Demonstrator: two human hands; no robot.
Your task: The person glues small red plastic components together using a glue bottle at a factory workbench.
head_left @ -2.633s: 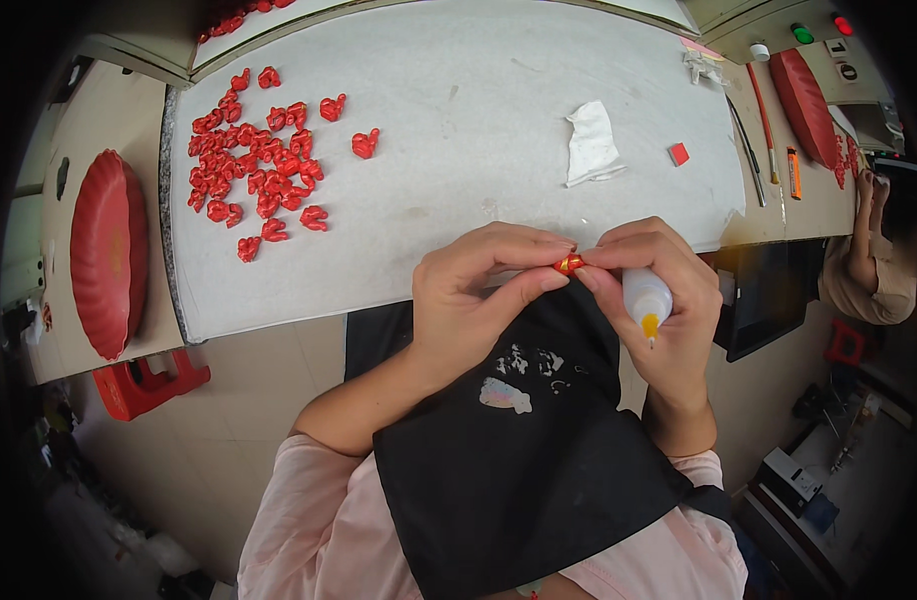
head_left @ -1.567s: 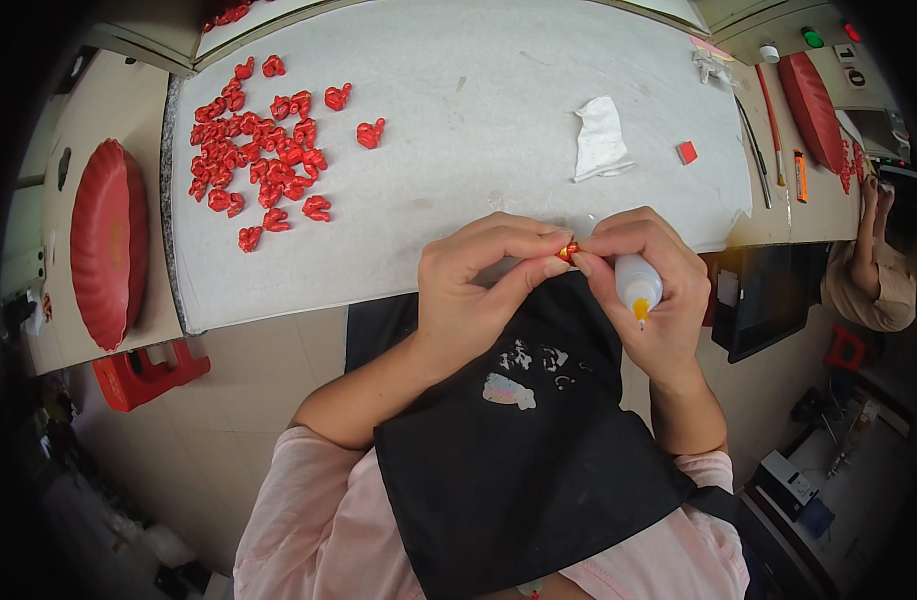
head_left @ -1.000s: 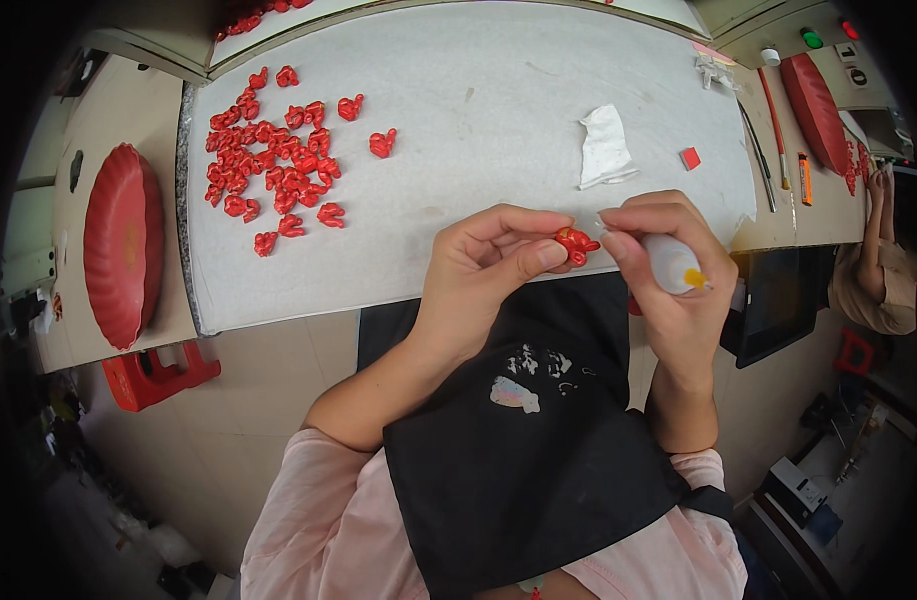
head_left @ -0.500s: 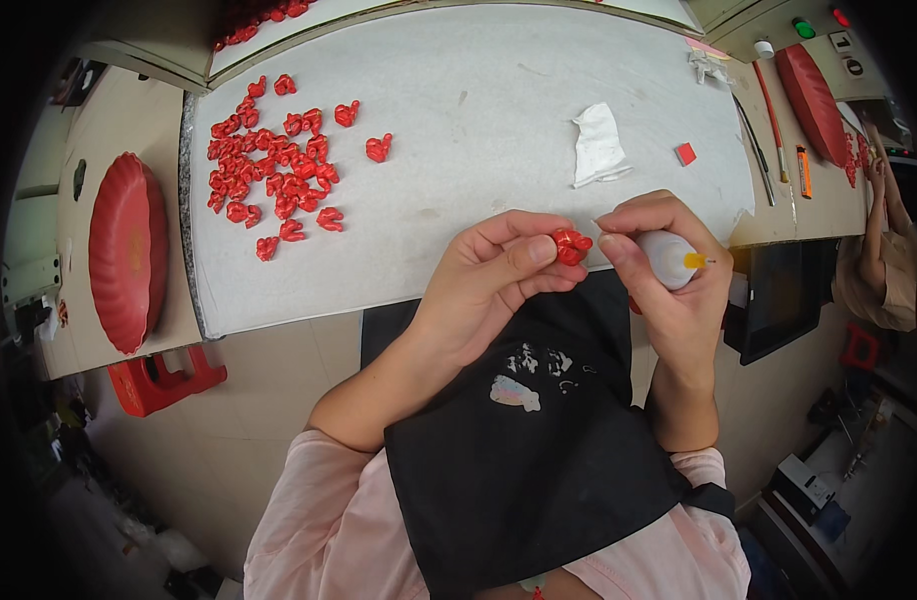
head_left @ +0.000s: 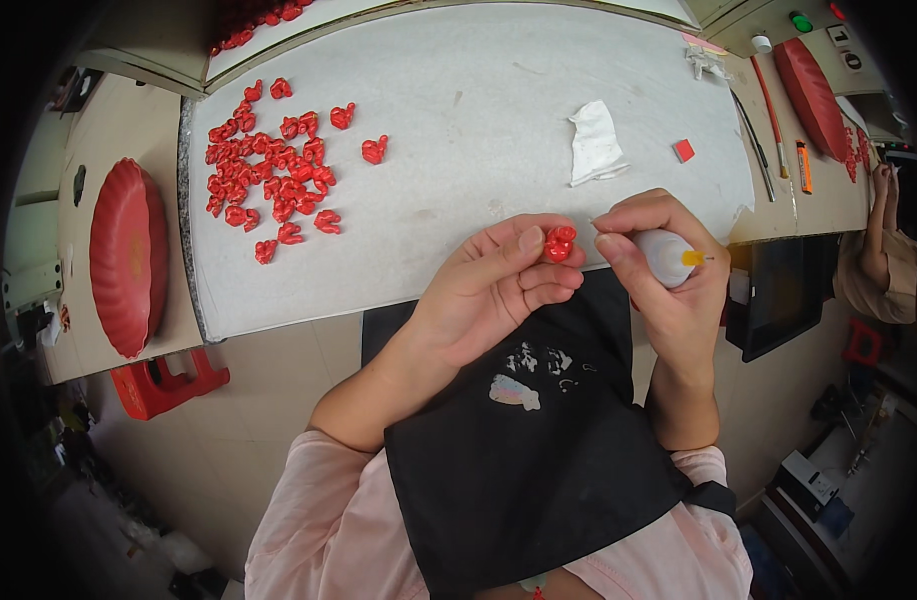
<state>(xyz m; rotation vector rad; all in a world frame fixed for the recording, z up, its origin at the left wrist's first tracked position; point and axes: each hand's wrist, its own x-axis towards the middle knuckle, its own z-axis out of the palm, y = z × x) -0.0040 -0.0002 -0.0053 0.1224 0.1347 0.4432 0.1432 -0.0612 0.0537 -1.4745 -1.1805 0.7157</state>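
My left hand (head_left: pixel 499 265) holds a small glossy red figurine (head_left: pixel 560 243) at its fingertips, above the table's near edge. To its right, my right hand (head_left: pixel 669 265) is closed round a whitish squeeze bottle (head_left: pixel 663 258) with a yellow cap and thin needle tip, which point away from the figurine. The thumb and forefinger of that hand are pinched beside the figurine, with a small gap between; a tiny pale tip shows there, too small to name. Many similar red figurines (head_left: pixel 294 165) lie loosely grouped on the left of the white-covered table (head_left: pixel 459 120).
A crumpled white cloth (head_left: pixel 596 145) and a small red block (head_left: pixel 685 150) lie on the table. Brushes (head_left: pixel 769 100) and an orange tube (head_left: pixel 804 167) are at the right. Red scalloped trays (head_left: pixel 129 258) stand on both sides. Another person's arm (head_left: pixel 879 225) shows far right.
The figurine has been turned in my left fingers, and the left thumb has drawn back from it. My right hand keeps nearly the same place with the bottle. The view has shifted slightly.
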